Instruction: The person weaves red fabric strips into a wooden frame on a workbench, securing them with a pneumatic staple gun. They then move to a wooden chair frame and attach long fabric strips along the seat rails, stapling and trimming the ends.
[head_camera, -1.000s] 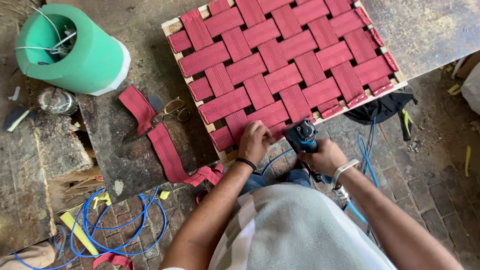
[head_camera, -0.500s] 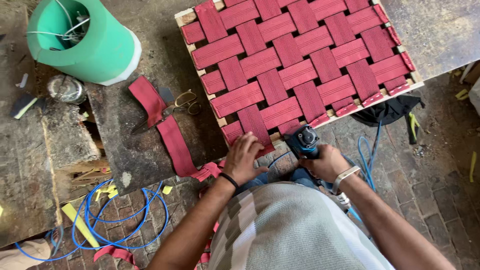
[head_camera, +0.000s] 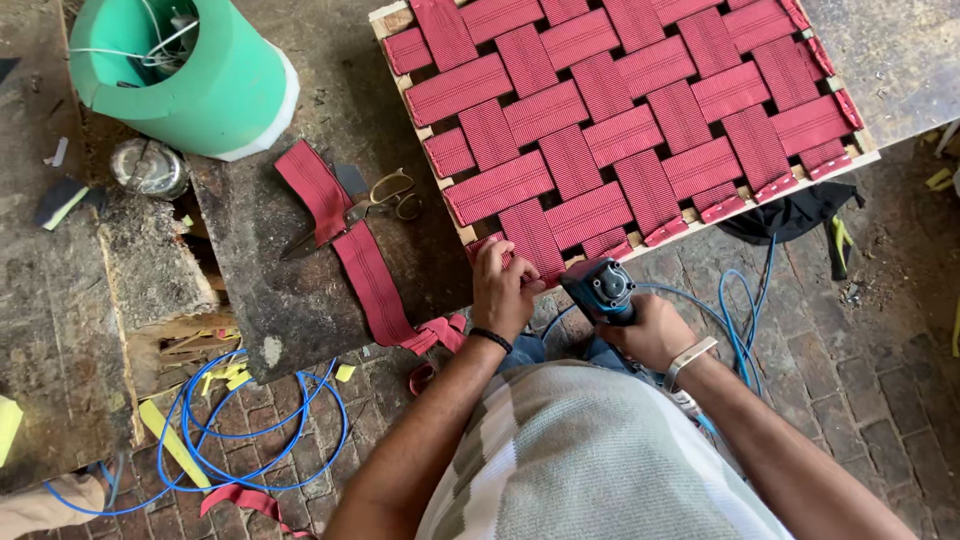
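Frame (head_camera: 425, 130) nearly fully woven; my left hand (head_camera: 503, 290) pinches the last webbing strap (head_camera: 530, 240), right hand (head_camera: 650, 330) grips the staple gun (head_camera: 600, 288).

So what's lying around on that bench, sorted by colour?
Red: 2, the woven webbing frame and the loose webbing strip.
Green: 1, the tub.
Blue: 1, the power tool held in the right hand.
Metal: 1, the scissors.
Total: 5
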